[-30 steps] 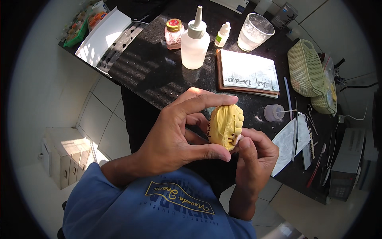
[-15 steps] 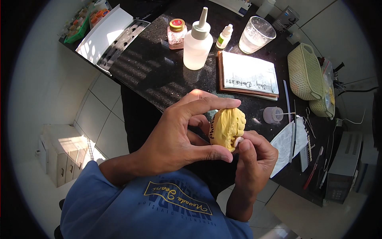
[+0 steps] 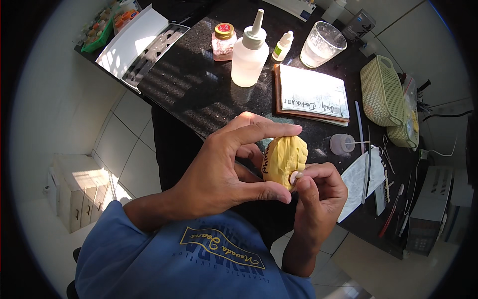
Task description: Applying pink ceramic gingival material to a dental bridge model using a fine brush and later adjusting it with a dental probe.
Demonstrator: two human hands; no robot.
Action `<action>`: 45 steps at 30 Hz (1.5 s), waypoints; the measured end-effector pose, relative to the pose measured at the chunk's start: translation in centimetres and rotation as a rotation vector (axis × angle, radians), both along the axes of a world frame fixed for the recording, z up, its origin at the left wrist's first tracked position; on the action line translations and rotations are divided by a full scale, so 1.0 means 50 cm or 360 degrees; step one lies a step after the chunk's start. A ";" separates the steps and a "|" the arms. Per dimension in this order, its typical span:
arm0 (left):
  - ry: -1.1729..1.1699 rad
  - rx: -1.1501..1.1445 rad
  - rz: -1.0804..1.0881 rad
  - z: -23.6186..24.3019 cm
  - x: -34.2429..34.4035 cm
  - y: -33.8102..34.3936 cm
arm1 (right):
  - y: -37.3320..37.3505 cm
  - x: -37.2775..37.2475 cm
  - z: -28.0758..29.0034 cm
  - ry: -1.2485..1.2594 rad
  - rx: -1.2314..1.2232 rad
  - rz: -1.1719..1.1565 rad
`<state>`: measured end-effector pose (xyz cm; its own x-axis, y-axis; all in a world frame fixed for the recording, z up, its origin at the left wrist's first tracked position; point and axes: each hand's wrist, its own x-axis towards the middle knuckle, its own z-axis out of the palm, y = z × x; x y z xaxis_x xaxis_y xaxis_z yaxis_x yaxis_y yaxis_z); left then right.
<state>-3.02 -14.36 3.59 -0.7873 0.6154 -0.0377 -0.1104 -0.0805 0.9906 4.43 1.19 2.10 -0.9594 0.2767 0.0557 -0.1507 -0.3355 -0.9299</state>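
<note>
A yellow dental cast (image 3: 283, 158) with dark handwriting on its side is held above my lap. My left hand (image 3: 219, 162) grips it, fingers over the far end and thumb at the near end. The row of moulded teeth faces right. At the near right edge of the cast, my right hand (image 3: 319, 199) pinches a small pink-and-white piece (image 3: 295, 177) between thumb and index finger. This piece touches the cast or sits right against it; the fingertips partly cover it.
On the dark worktop stand a squeeze bottle (image 3: 247, 62), a jar (image 3: 224, 44), a dropper bottle (image 3: 283, 47) and a glass (image 3: 321, 47). A notepad (image 3: 312, 89), a small cup (image 3: 342, 144), a woven basket (image 3: 381, 92) and several tools lie nearer right.
More of the small pink-and-white piece shows now, as my right thumb and finger have shifted slightly at the cast's edge. My left hand keeps its hold.
</note>
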 end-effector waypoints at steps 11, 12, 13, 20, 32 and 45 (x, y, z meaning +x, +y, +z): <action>0.0033 0.0024 0.0002 -0.002 0.001 -0.002 | -0.003 0.004 -0.011 0.0088 0.0164 -0.0034; 0.0036 0.0012 0.0004 -0.001 0.001 -0.002 | -0.004 0.004 -0.010 0.0104 0.0180 -0.0054; 0.0039 0.0001 0.0006 -0.001 0.001 -0.002 | -0.004 0.004 -0.010 0.0104 0.0180 -0.0055; 0.0109 -0.0020 0.0013 -0.005 0.002 -0.003 | -0.002 0.001 -0.007 0.0126 0.0281 -0.0030; 0.0276 -0.0043 0.0065 -0.009 0.015 0.006 | 0.010 0.006 -0.008 0.0059 0.0328 -0.0046; -0.0165 0.0279 -0.0020 -0.030 0.023 0.021 | 0.022 0.018 0.011 0.0053 0.0567 -0.0185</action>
<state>-1.87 -13.30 2.11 -0.7769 0.6296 -0.0098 -0.2133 -0.2485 0.9449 5.34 2.29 2.66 -0.9188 0.3410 0.1987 -0.2008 0.0296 -0.9792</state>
